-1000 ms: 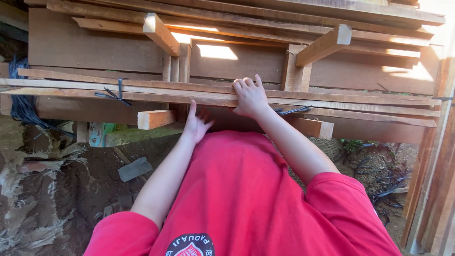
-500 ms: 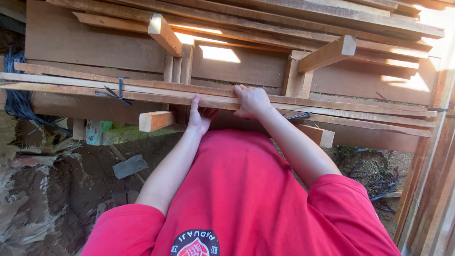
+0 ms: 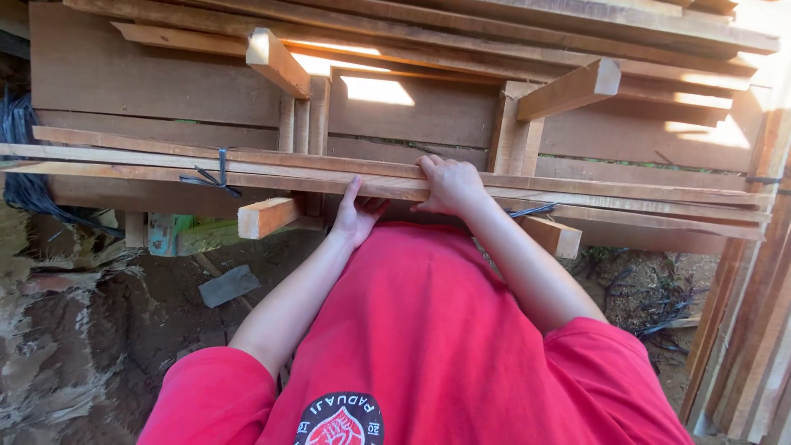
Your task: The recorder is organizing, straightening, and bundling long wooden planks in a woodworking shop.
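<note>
Bundle of long thin wooden slats (image 3: 577,191), seen from above the person's chest, running level from the left edge of the view to the right and lying just in front of a red shirt (image 3: 412,330). Left hand (image 3: 359,213) reaches up from below, thumb raised along the near edge and fingers tucked under the slats, so that it carries them from beneath; how tightly it closes cannot be told, as the fingers are hidden. Right hand (image 3: 449,183) lies over the top, fingers curled across the far edge, clamping the same slats from above. The two hands sit close together near the middle of the length, apparently so that the long ends balance on either side. A dark tie (image 3: 216,175) wraps the slats to the left of the hands and a second dark tie (image 3: 531,211) shows to the right, which would keep the pieces together as one load.

Behind the bundle stands a wall of broad horizontal boards (image 3: 156,82), with short square battens (image 3: 276,62) projecting toward the viewer as brackets. A cut block end (image 3: 264,216) juts out just below the slats. Bare earth (image 3: 124,330) lies below at the left, with a flat grey stone (image 3: 228,285) on it.
</note>
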